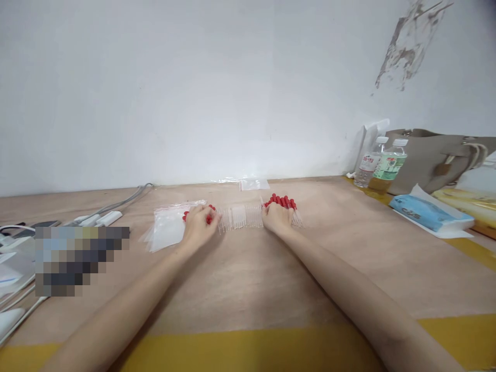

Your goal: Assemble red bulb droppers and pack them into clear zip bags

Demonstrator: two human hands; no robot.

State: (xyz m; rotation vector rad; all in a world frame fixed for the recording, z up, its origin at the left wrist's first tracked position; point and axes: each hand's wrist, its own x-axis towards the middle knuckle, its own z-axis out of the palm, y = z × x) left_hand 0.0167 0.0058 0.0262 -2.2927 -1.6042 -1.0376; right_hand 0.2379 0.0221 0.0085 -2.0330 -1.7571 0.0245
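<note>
My left hand (200, 223) is curled over several small red caps (209, 219), which show between and beside its fingers. Its fingertips lie close to the left end of a row of thin clear tubes (238, 217) spread across the middle of the table. At the row's other end, my right hand (276, 217) has its fingers closed on a slim clear tube (262, 201), partly hidden by the hand. Just beyond that hand is a cluster of red-capped tubes (284, 200), their clear ends pointing toward the lower right. Clear zip bags (168, 230) lie under and left of my left hand.
Another small zip bag (254, 184) rests by the wall. Chargers and cables (108, 218) occupy the left side, near a blurred-out patch. To the right are two drink bottles (389, 164), a grey bag (430, 157) and a blue tissue pack (428, 213). Yellow tape (232, 351) edges the table.
</note>
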